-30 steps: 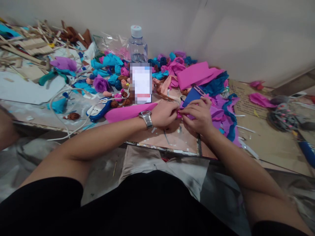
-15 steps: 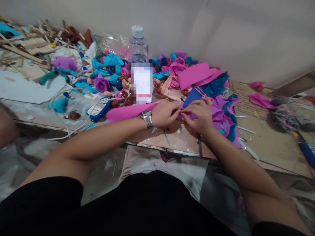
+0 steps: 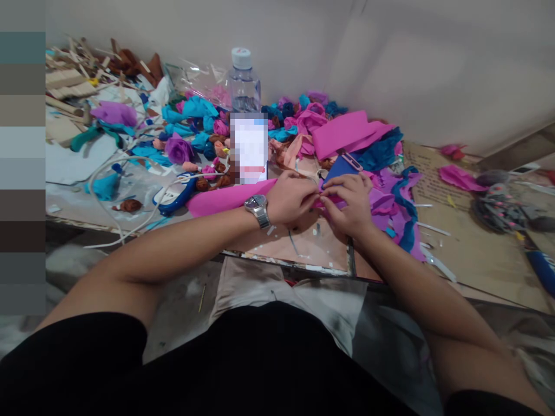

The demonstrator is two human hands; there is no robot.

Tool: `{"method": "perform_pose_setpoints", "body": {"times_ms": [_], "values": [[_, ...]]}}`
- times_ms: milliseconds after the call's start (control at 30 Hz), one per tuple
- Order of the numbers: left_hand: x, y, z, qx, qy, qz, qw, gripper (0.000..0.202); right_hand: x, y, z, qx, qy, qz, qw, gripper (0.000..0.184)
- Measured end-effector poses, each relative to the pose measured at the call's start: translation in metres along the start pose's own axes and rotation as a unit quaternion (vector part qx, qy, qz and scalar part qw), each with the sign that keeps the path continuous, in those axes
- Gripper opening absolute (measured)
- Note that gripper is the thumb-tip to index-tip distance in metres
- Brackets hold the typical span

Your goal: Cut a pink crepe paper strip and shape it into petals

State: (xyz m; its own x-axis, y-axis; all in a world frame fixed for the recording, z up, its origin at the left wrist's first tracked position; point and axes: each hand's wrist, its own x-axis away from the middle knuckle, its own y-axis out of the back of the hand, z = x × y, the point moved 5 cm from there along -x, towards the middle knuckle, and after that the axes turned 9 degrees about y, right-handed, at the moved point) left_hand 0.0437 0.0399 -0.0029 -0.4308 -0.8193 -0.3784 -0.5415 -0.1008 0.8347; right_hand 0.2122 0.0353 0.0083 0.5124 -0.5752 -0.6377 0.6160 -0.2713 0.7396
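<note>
My left hand [image 3: 293,199], with a metal watch [image 3: 256,209] on its wrist, and my right hand [image 3: 350,203] meet over the table. Fingers of both are pinched on a small piece of pink crepe paper [image 3: 319,202], mostly covered by the fingertips. Just beyond my right hand lies a flat blue piece [image 3: 337,172] with a small pink-edged object [image 3: 350,160] on it. A pink paper sheet [image 3: 229,196] extends left from beneath my left wrist. Purple crepe paper [image 3: 381,196] is bunched to the right of my right hand.
A lit phone [image 3: 250,147] stands before a plastic bottle [image 3: 245,86]. Rolled paper flowers [image 3: 178,148] and scraps crowd the table's back. At left are a blue-and-white device [image 3: 176,195] with a white cord and wooden sticks [image 3: 65,81]. Brown cardboard [image 3: 468,231] lies right.
Both hands stay together on the pink paper with only slight finger shifts. My left wrist has turned a little, showing more of the watch face.
</note>
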Motion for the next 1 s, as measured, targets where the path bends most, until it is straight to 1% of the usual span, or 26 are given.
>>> {"method": "perform_pose_setpoints", "body": {"times_ms": [233,433,600,767,867,1000], "values": [[0.0013,0.0026,-0.0038,-0.008,-0.019,-0.009,1.0,0.032,-0.0002,-0.0017,0.0074,0.0,0.022,0.021,1.0,0.008],[0.0006,0.0026,-0.0031,0.005,-0.019,-0.007,1.0,0.03,-0.0002,-0.0043,0.0046,-0.002,0.005,0.032,0.999,0.004],[0.0014,0.0023,-0.0023,0.005,-0.026,-0.018,1.0,0.028,-0.0006,-0.0046,0.003,-0.016,0.001,0.037,0.999,0.006],[0.0006,0.0052,-0.0028,-0.018,-0.054,-0.029,0.998,0.029,-0.0016,-0.0027,0.003,-0.024,0.0,0.032,0.999,0.006],[-0.0009,0.0066,-0.0026,-0.025,-0.064,-0.028,0.997,0.029,-0.0015,-0.0013,0.0029,-0.028,0.001,0.028,0.999,0.006],[-0.0007,0.0056,-0.003,-0.029,-0.06,-0.021,0.998,0.025,-0.0016,0.0,0.005,-0.024,0.012,0.031,0.999,0.008]]}}
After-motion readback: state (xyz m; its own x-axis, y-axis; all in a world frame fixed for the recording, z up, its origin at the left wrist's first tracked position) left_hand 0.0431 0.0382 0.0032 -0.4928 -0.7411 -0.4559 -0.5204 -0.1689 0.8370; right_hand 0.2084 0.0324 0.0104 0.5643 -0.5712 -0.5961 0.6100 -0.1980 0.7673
